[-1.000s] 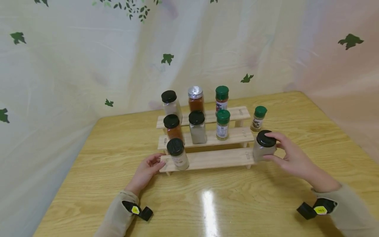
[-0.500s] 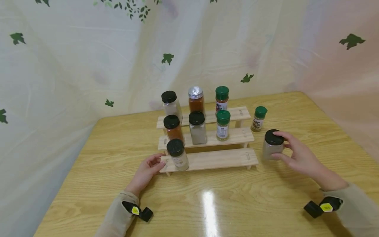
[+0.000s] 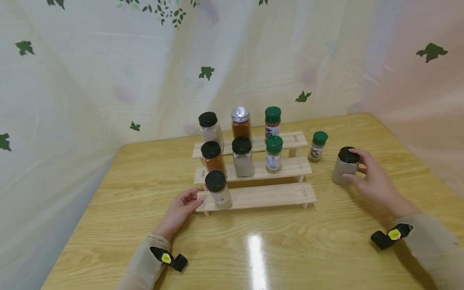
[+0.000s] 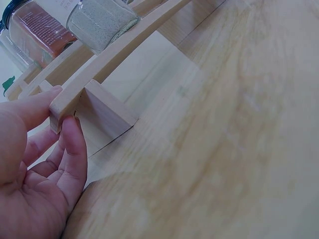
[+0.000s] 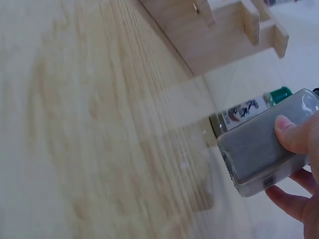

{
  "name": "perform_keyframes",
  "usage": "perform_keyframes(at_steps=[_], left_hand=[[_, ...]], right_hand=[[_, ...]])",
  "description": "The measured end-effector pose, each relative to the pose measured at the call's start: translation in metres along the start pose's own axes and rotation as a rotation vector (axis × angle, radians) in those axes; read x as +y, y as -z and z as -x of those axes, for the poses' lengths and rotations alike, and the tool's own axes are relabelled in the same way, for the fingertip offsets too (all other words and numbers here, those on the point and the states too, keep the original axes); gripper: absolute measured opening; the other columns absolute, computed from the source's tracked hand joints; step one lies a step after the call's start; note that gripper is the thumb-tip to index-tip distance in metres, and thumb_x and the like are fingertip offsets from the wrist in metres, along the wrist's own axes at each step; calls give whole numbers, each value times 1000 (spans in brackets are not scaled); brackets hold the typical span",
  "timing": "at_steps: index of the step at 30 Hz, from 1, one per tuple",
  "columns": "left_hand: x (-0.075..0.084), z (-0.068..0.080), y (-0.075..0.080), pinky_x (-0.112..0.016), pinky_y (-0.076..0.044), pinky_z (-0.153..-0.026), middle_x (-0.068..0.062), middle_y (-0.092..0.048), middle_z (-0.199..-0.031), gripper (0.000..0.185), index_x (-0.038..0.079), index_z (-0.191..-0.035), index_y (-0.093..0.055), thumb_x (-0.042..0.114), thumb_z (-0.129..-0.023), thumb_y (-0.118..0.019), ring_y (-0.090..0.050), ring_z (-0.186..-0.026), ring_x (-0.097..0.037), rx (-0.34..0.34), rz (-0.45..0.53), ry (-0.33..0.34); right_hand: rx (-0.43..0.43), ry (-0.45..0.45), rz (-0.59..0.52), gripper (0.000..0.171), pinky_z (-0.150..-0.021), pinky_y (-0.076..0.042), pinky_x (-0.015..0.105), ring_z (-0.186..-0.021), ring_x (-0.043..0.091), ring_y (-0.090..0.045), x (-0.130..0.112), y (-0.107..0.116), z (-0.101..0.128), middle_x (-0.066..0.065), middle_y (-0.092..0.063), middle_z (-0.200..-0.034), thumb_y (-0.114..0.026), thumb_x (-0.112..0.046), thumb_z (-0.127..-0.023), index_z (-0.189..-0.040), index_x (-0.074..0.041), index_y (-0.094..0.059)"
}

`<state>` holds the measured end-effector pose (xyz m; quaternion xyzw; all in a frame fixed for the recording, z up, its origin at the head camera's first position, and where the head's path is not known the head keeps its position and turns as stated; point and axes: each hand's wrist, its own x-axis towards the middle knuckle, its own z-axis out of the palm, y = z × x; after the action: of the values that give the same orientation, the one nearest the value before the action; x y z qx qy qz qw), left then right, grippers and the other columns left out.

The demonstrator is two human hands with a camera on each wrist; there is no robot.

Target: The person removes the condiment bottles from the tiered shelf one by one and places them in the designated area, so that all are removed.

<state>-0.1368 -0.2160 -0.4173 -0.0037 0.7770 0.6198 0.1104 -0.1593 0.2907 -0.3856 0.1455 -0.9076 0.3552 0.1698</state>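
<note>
Fingers of the right hand (image 3: pixel 373 181) grip a jar (image 3: pixel 346 166) on the table (image 3: pixel 290 249), right of the rack (image 3: pixel 253 196); left hand (image 3: pixel 179 209) pinches the rack's end. Leaf-print curtain (image 3: pixel 108 72) behind; jar contents unclear.

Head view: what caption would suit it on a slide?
Right hand holds a black-lidded jar on the table; left hand steadies the wooden rack.

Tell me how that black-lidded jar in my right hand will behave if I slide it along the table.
The black-lidded jar looks hard and flat-sided, so it should slide stiffly without rolling. It is filled with grey powder, so probably fairly heavy. Taller than wide and gripped near the lid by the right hand, it might tip on the table.
</note>
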Motion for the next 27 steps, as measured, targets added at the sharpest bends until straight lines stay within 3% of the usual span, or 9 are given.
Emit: perform_keyframes(at_steps=[2, 3, 4, 6, 7, 10, 14, 27], left_hand=[[0, 0, 0, -18, -46, -70, -2, -55, -97, 40, -5, -128, -50, 10, -92, -60, -54, -82, -7, -4, 4, -1], [-1, -1, 0, -18, -46, -70, -2, -55, -97, 40, -5, -128, -50, 10, -92, -60, -54, -82, -7, -6, 6, -2], [-1, -1, 0, -18, -47, -70, -2, -56, -97, 40, -6, -128, -50, 9, -92, -60, -55, -83, -7, -6, 8, -3], [-2, -1, 0, -18, -47, -71, -2, -56, -98, 40, -6, -128, -50, 9, -92, -60, -55, -83, -7, -10, 8, -5], [-2, -1, 0, -18, -47, -71, -3, -56, -98, 40, -6, -128, -49, 10, -92, -60, -55, -83, -7, -13, 7, -5], [-2, -1, 0, -19, -48, -71, -3, -57, -99, 41, -6, -129, -49, 10, -93, -59, -56, -84, -7, -16, 8, -10], [-2, -1, -1, -19, -48, -71, -2, -57, -98, 39, -7, -128, -49, 7, -93, -58, -56, -83, -7, -13, 21, -11], [-3, -1, -1, -18, -48, -71, -1, -56, -96, 39, -8, -128, -48, 6, -93, -58, -56, -82, -5, -12, 32, -22]], right_hand=[[-1, -7, 6, 67, -83, -51, 37, -106, 40, -47, 4, 1, -3, 31, -45, -127, -69, 6, -81, -137, 6, -32], [-5, -11, 7, 67, -84, -51, 39, -108, 42, -47, 6, 1, -5, 31, -44, -128, -68, 6, -81, -137, 6, -31], [-5, -13, 11, 67, -85, -51, 31, -108, 43, -46, 9, 1, -6, 31, -44, -129, -68, 6, -82, -138, 5, -31], [-6, -7, 14, 67, -84, -48, 43, -109, 46, -46, 12, 2, -9, 32, -44, -130, -68, 6, -82, -138, 6, -32], [-5, -5, 16, 67, -85, -50, 34, -109, 47, -45, 13, 2, -10, 31, -44, -130, -68, 6, -82, -138, 6, -32], [-3, 9, 15, 67, -85, -50, 35, -111, 50, -45, 17, 2, -15, 33, -43, -129, -68, 8, -81, -137, 8, -33], [-9, 18, 32, 67, -80, -41, 58, -112, 54, -45, 21, 1, -21, 35, -41, -130, -67, 9, -81, -138, 9, -32], [-64, 4, 61, 70, -83, -40, 58, -111, 54, -41, 33, 6, -36, 39, -35, -130, -68, 1, -84, -140, 9, -28]])
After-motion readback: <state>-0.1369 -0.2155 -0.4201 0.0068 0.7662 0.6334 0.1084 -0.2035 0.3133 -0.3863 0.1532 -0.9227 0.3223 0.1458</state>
